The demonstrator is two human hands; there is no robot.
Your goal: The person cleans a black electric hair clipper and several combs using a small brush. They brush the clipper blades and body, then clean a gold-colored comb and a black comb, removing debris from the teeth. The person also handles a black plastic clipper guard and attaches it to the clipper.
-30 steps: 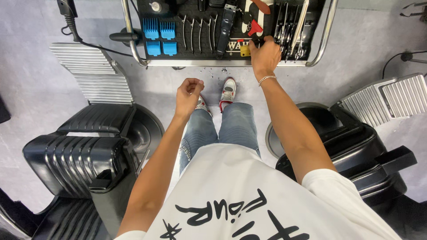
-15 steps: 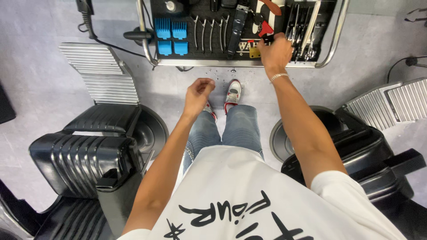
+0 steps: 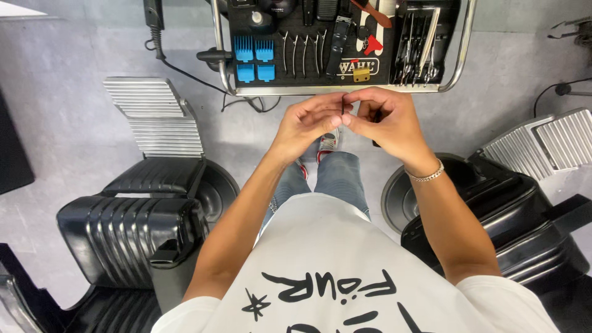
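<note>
A thin dark piece [image 3: 343, 105] is pinched between the left hand [image 3: 308, 123] and the right hand [image 3: 385, 123], fingertips meeting above the floor – its long axis stands roughly upright, and neither hand is nearer. Just beyond, a tool tray [image 3: 345, 90] is seen, where four blue comb guards [image 3: 254, 57] are set at the left and a dark clipper with a white-lettered label [image 3: 336, 43] lies lengthwise at the middle

**Materials and finishes**

A slim dark matt piece [image 3: 343, 105] is pinched between the left hand [image 3: 306, 123] and the right hand [image 3: 387, 123]. A shiny metal chain bracelet [image 3: 425, 176] is worn. The tray [image 3: 345, 90] is framed in polished metal tubing. Blue plastic comb guards [image 3: 254, 57] look smooth. Glossy black ribbed upholstery covers the barber chair [image 3: 132, 240]. The footrest [image 3: 151, 114] is of ridged bright metal.
</note>
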